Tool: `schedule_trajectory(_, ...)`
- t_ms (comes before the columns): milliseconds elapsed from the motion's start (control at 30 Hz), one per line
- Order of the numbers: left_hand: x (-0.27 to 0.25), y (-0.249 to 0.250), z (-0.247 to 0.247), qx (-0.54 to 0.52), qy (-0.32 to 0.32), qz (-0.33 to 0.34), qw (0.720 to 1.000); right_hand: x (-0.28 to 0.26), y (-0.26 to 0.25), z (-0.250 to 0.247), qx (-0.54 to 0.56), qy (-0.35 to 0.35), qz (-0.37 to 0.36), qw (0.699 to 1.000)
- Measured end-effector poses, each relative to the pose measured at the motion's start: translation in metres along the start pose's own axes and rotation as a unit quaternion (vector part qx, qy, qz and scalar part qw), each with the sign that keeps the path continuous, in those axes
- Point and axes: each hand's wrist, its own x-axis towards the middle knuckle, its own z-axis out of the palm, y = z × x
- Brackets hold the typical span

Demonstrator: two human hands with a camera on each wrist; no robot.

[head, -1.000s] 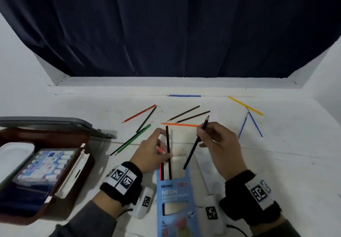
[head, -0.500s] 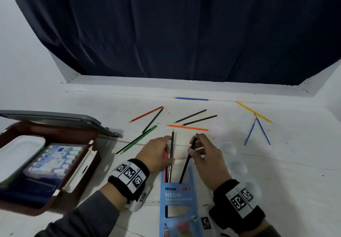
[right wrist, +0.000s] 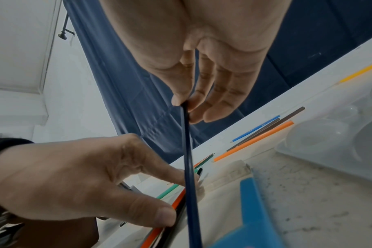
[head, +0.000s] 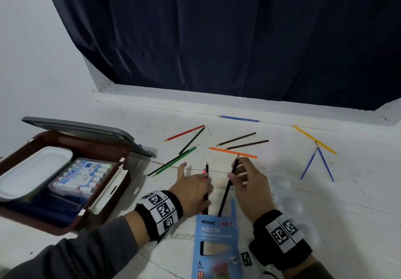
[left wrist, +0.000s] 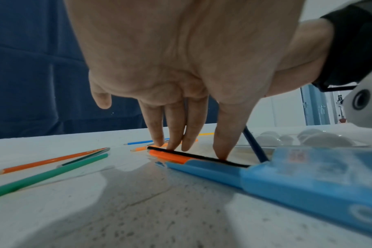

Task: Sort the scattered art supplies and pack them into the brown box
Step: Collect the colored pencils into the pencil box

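A blue pencil box (head: 213,241) lies flat in front of me with its mouth facing away. My left hand (head: 195,181) presses straight fingers (left wrist: 176,134) on a black pencil (left wrist: 193,155) and an orange-red pencil (left wrist: 170,155) that stick out of the mouth; the thumb is spread to the left. My right hand (head: 235,172) pinches a dark blue pencil (head: 227,189) near its tip between thumb and fingers (right wrist: 198,107). The pencil slants down with its lower end at the box mouth. The brown box (head: 65,137) stands open at the left.
The brown box holds a marker set (head: 80,176) and a white palette (head: 32,170). Loose pencils lie beyond my hands: orange (head: 232,152), green (head: 173,165), red (head: 184,132), two brown (head: 236,139), blue (head: 238,118), yellow (head: 314,139). Two blue brushes (head: 308,165) and a clear plastic palette (head: 288,202) lie at the right.
My right hand has brought the dark blue pencil down and nearer, its lower end now at the box mouth. My left hand has flattened onto the pencils, thumb spread out.
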Motion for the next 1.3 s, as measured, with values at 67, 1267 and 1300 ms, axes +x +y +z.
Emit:
schedule_trajectory(67,-0.005,0.001,0.000,-0.020,-0.012,0.006,1.000,-0.001,-0.001,0.004,0.007,-0.001,-0.006,1.000)
schedule_trajectory(1267,-0.035,-0.009,0.034,-0.070,0.009,0.066,0.995,0.025,0.005,0.013,0.025,-0.047,0.062,0.997)
schedule_trajectory(1300,-0.035,-0.008,0.033,-0.072,0.012,0.064,0.995,0.027,0.008,0.018,0.009,-0.063,0.059,0.996)
